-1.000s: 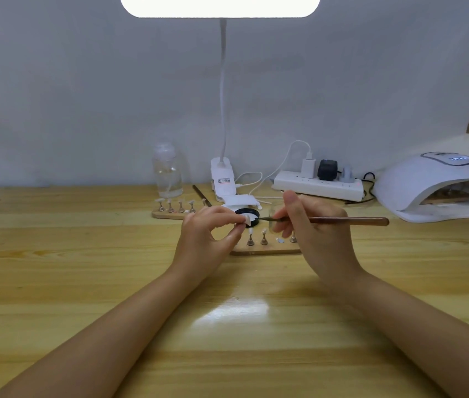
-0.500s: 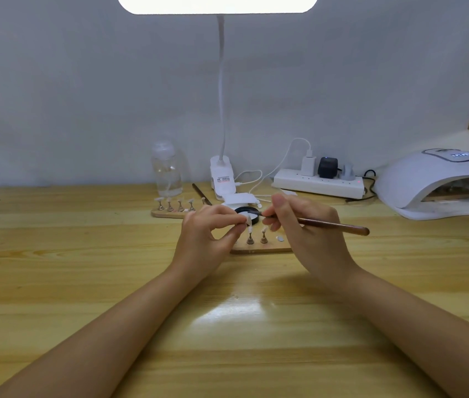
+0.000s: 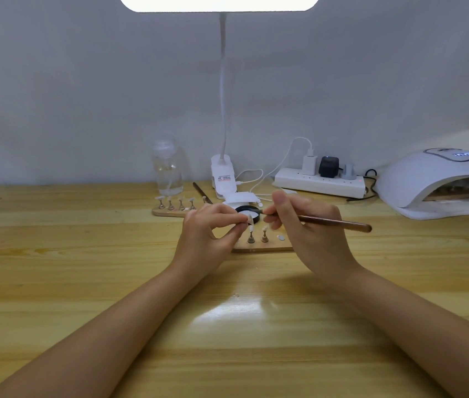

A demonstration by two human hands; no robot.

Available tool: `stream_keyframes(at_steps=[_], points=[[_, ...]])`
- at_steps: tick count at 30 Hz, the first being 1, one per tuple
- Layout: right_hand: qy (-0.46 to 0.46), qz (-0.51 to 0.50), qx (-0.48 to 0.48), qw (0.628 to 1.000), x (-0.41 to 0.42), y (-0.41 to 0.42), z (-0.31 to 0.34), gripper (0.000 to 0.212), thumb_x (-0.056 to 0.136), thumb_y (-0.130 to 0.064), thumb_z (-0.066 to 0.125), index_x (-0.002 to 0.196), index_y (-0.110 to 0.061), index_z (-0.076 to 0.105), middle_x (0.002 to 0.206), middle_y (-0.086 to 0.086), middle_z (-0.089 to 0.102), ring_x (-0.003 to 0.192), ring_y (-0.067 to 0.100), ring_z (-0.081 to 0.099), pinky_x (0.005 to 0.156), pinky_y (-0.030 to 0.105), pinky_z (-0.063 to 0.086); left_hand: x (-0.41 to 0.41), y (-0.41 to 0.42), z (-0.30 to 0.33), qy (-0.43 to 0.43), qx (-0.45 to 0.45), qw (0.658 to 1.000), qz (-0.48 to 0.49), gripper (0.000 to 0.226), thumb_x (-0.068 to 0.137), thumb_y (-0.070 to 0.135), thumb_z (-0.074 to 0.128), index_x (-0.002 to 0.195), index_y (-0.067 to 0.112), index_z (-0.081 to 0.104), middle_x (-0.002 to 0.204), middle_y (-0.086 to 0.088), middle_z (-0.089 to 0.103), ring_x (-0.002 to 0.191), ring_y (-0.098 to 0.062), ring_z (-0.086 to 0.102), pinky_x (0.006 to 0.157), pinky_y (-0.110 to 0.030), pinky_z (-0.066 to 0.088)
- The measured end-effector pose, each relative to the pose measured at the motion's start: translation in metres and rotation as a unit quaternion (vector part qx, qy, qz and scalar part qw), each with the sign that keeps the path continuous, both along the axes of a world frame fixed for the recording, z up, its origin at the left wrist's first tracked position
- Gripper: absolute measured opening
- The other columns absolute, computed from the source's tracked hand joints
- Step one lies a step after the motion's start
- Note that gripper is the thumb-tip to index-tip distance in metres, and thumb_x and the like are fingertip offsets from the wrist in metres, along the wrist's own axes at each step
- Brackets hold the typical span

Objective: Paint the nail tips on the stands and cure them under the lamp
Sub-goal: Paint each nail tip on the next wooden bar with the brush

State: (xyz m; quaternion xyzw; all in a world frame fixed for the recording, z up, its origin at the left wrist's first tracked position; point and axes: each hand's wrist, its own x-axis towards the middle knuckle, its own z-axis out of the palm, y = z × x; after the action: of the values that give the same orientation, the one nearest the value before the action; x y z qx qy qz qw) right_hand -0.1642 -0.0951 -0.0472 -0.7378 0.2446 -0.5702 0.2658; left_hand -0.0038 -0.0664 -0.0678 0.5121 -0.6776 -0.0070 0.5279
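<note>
Presently: brush [image 3: 325, 221] lying crosswise, bristles pointing left, gripped by right hand [image 3: 308, 225]; left hand [image 3: 207, 234] fingers pinching nail tip [image 3: 250, 219]; labels unreadable.

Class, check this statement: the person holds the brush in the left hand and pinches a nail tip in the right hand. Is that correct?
No, the hands are swapped. The head view shows the right hand holding the brush, while the left hand pinches the nail tip.

Counter [image 3: 55, 282]: light yellow wood w/ grain streaks. Curing lamp [image 3: 434, 179], power strip [image 3: 319, 183], desk lamp [image 3: 221, 173]: white. Brush [image 3: 333, 223] handle: reddish brown. Jar [image 3: 247, 210]: black rim, white inside. Bottle [image 3: 167, 168]: clear
</note>
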Motion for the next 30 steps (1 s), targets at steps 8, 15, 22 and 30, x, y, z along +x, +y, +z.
stream_keyframes(at_steps=[8, 15, 22, 30], points=[[0.009, 0.0, 0.005, 1.0, 0.0002, -0.0005, 0.0011, 0.03, 0.086, -0.038, 0.048, 0.069, -0.022, 0.067, 0.064, -0.005, 0.067, 0.058, 0.004, 0.063, 0.059, 0.022, 0.052, -0.0005, 0.0, 0.0008, 0.0, 0.004, 1.0, 0.001, 0.013, 0.075, 0.006, 0.072, 0.086, 0.014, 0.074, 0.079, 0.008, 0.064, 0.081, -0.019, 0.06, 0.083, -0.055, 0.039], [0.003, 0.0, 0.017, 1.0, 0.0002, -0.0011, 0.0012, 0.035, 0.085, -0.042, 0.045, 0.067, -0.02, 0.066, 0.058, -0.007, 0.064, 0.054, 0.005, 0.062, 0.056, 0.02, 0.051, -0.001, -0.0002, 0.0004, 0.005, 0.001, 1.0, 0.013, 0.014, 0.075, 0.006, 0.073, 0.086, 0.014, 0.074, 0.08, 0.008, 0.064, 0.081, -0.02, 0.061, 0.086, -0.039, 0.038], [0.004, 0.012, 0.035, 0.999, 0.0004, 0.0001, 0.0023, 0.038, 0.084, -0.043, 0.045, 0.065, -0.018, 0.067, 0.056, -0.005, 0.064, 0.052, 0.006, 0.062, 0.055, 0.02, 0.051, -0.0009, 0.0003, 0.001, 0.013, 0.001, 1.0, -0.008, 0.015, 0.075, 0.004, 0.071, 0.089, 0.01, 0.074, 0.079, 0.002, 0.065, 0.08, -0.02, 0.06, 0.082, -0.05, 0.045], [0.003, 0.012, 0.046, 0.999, -0.0001, 0.0013, 0.0038, 0.039, 0.084, -0.042, 0.046, 0.068, -0.015, 0.069, 0.059, -0.002, 0.066, 0.054, 0.009, 0.063, 0.055, 0.022, 0.053, -0.0011, 0.0002, 0.0009, 0.01, -0.004, 1.0, -0.009, 0.016, 0.075, 0.004, 0.071, 0.09, 0.011, 0.073, 0.079, 0.005, 0.064, 0.08, -0.018, 0.059, 0.079, -0.044, 0.047]])
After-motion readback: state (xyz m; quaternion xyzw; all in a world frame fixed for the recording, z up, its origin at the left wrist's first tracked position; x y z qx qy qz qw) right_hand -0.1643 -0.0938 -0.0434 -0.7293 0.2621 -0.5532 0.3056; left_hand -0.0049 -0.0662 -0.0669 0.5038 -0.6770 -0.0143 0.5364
